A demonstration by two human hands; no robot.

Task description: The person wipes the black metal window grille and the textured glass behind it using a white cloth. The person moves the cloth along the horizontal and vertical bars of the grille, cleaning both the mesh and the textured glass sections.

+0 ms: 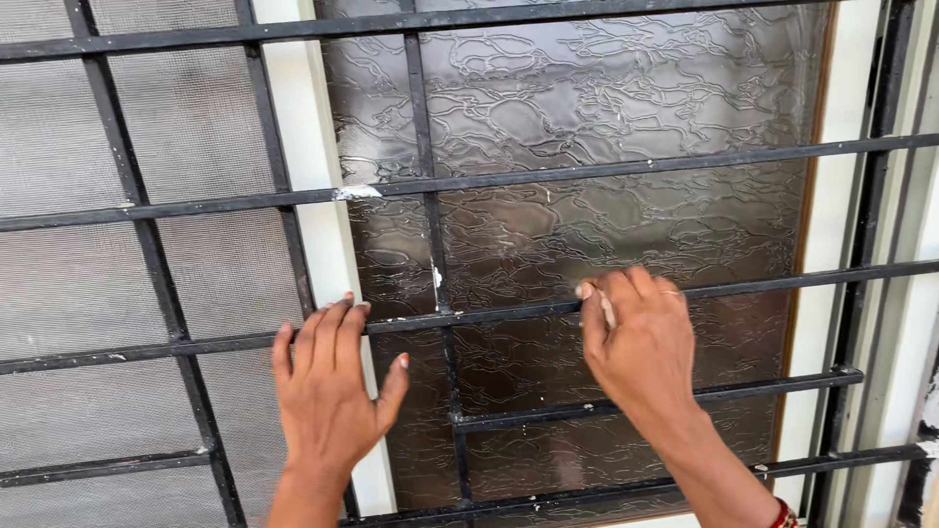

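L hand (pixel 328 391) is laid flat & open on the white frame (pixel 318 147), fingertips at a black bar (pixel 509 176). R hand (pixel 641 337) is pinched on a small thing, too hidden to tell, against the bumpy glass (pixel 606 108). Mesh (pixel 68 284) is seen at left.

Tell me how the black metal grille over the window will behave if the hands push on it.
The grille probably stays stiff: its crossing bars look solid and joined. The left hand lies flat on a bar with no visible bending. Its chipped painted bars should give fair grip. The patterned glass behind looks more fragile, where the right hand works.
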